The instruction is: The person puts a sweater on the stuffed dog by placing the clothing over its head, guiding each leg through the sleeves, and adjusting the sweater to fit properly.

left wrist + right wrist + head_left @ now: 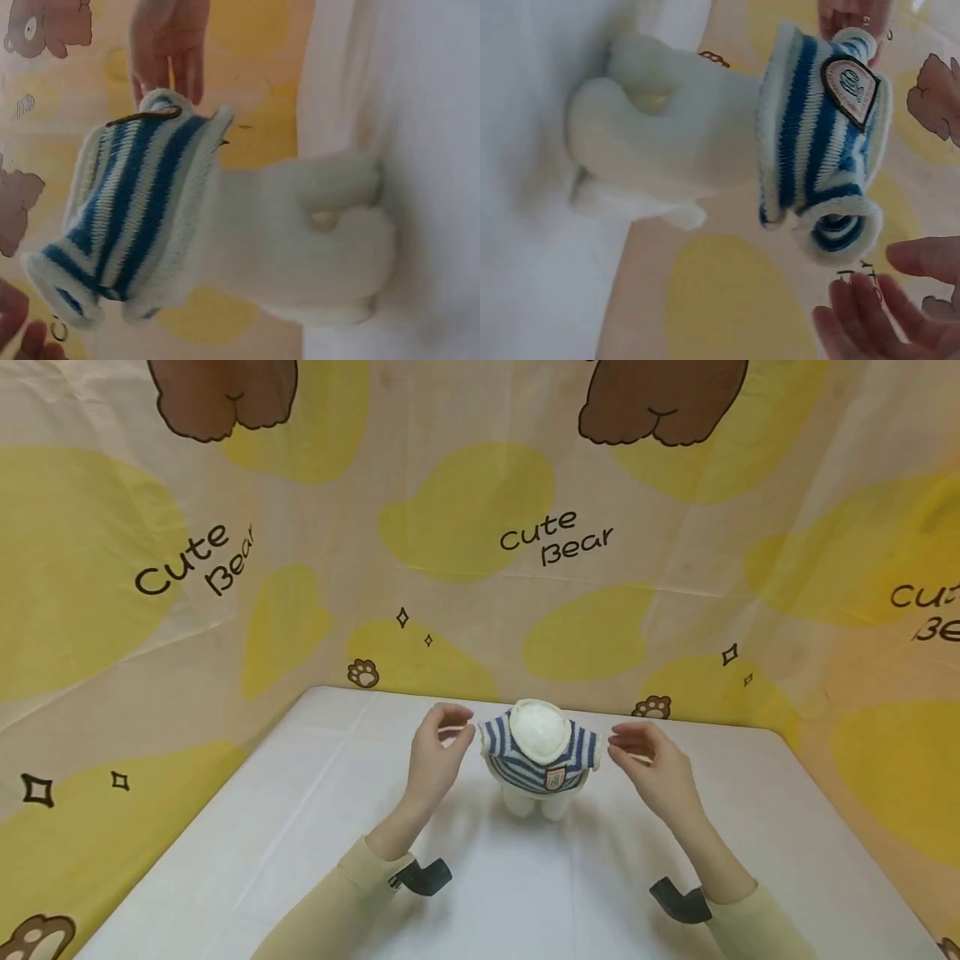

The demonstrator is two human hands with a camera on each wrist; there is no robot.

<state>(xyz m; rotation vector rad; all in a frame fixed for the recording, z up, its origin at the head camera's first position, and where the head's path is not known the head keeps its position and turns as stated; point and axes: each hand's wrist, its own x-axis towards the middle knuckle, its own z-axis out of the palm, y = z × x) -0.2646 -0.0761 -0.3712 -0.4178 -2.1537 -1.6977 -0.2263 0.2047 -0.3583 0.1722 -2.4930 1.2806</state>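
Backdrop cloth (480, 527), printed with yellow patches, brown bears and "Cute Bear" lettering, encloses a white table (300, 827) on three sides. At the table's centre stands a headless white plush body (536, 802) on two stubby legs, dressed in a blue-and-white striped knit sweater (542, 758) with ribbed hem and a small badge (554, 778). The left hand (435, 756) hovers at its 9 o'clock, fingers loosely curled, holding nothing and just clear of the sleeve. The right hand (651, 760) hovers at 3 o'clock, likewise relaxed and gripping nothing, close to the opposite sleeve. Both wrist views confirm a gap between fingers and knit. Risk assessment: the soft figure rests on a narrow base, so a one-sided nudge could topple it; stretchy yarn may snag fingertips.
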